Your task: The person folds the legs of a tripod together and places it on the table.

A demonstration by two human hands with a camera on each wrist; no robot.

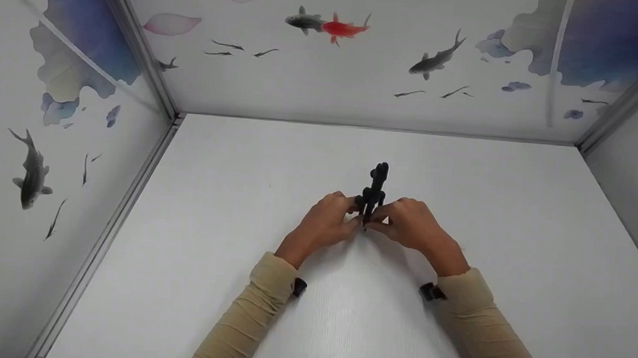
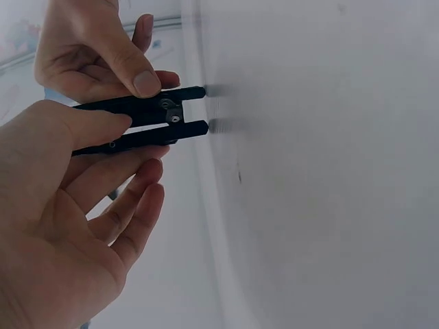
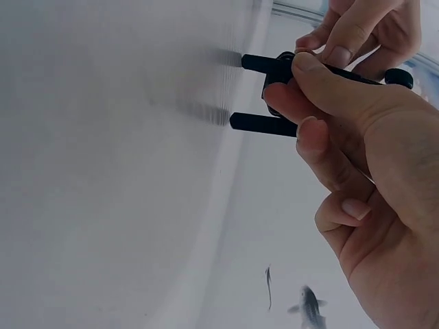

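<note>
A black stand [image 1: 377, 183], tripod-like with slim legs and round knobs, is held upright between both hands at the middle of the white table. My left hand [image 1: 325, 221] pinches one leg from the left, thumb on one side and fingers on the other. From the right, my right hand [image 1: 413, 223] pinches the stand's lower part between thumb and index finger. Two leg ends [image 2: 197, 128] show in the left wrist view, at or very close to the tabletop. A small bracket with screws [image 2: 173, 113] joins the legs there. Fingers partly hide the rest of the legs.
The white table [image 1: 206, 305] is bounded by a back panel [image 1: 357, 98] and side panels printed with fish and petals. Metal frame strips [image 1: 129, 200] run along the left edge. A small dark device [image 1: 433, 291] sits at the right cuff.
</note>
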